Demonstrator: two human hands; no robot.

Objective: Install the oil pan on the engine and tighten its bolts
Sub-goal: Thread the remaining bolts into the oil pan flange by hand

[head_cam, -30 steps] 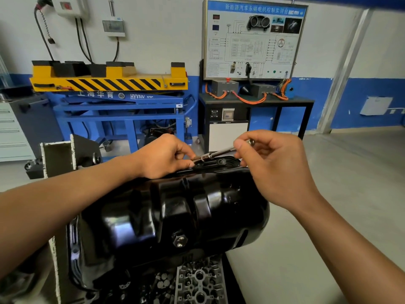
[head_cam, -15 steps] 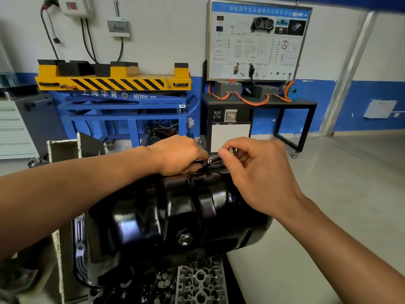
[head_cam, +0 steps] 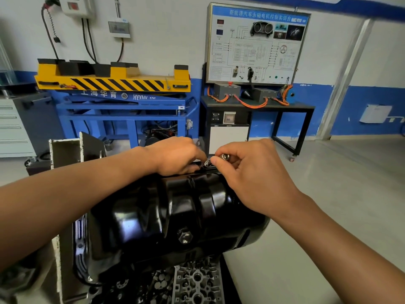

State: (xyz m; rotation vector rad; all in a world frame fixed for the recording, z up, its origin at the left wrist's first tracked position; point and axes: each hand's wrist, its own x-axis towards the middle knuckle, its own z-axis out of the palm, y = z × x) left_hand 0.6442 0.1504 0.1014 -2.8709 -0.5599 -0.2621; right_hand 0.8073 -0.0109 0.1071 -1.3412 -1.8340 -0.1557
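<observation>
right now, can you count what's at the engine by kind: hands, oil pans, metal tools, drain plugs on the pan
hands: 2, left hand and right hand
oil pan: 1
metal tool: 1
drain plug: 1
total: 5

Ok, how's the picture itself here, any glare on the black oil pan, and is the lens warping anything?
Head view: white glare patches streak the glossy oil pan; wide-angle distortion leans the grey wall post over; the bottom-left corner is blurred; the metal tool pinched by the right hand is fairly sharp.
</observation>
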